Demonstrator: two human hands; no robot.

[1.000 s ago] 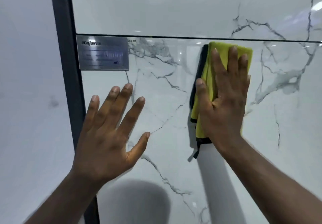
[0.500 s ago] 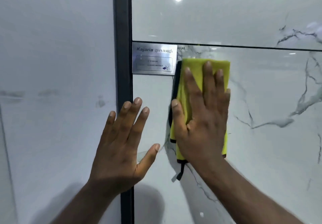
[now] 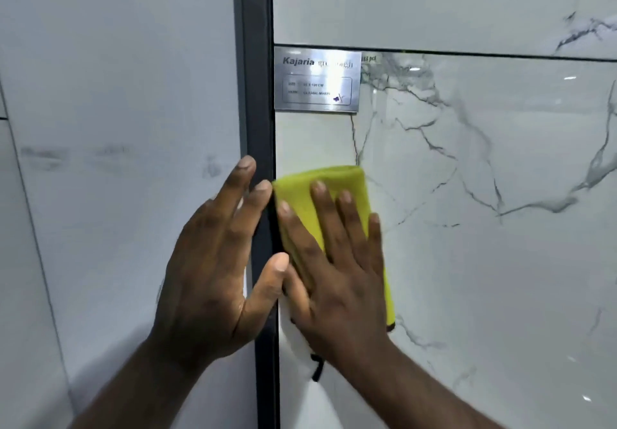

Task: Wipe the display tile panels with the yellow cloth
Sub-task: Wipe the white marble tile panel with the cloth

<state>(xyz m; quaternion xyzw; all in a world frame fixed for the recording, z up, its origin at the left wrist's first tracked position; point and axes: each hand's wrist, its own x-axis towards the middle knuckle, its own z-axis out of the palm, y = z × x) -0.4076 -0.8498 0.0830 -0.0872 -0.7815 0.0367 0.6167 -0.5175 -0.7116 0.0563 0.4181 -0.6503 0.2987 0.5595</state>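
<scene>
A folded yellow cloth [image 3: 337,185] with a dark edge lies flat on the white marble-veined tile panel [image 3: 467,228], hard against the panel's left border. My right hand [image 3: 337,271] presses it with straight fingers spread over the cloth. My left hand [image 3: 217,268] rests open across the dark vertical frame strip [image 3: 257,95], fingers straight, its thumb close to my right hand. A black tag of the cloth [image 3: 317,370] hangs below my right wrist.
A silver label plate [image 3: 317,78] is fixed at the panel's top left corner, above the cloth. Another glossy tile [image 3: 434,1] sits above a thin dark joint. A plain pale panel [image 3: 117,128] fills the left side.
My right hand has slid the cloth down from beside the label plate and left to the panel's border. My left hand now lies over the frame strip, close to the right hand.
</scene>
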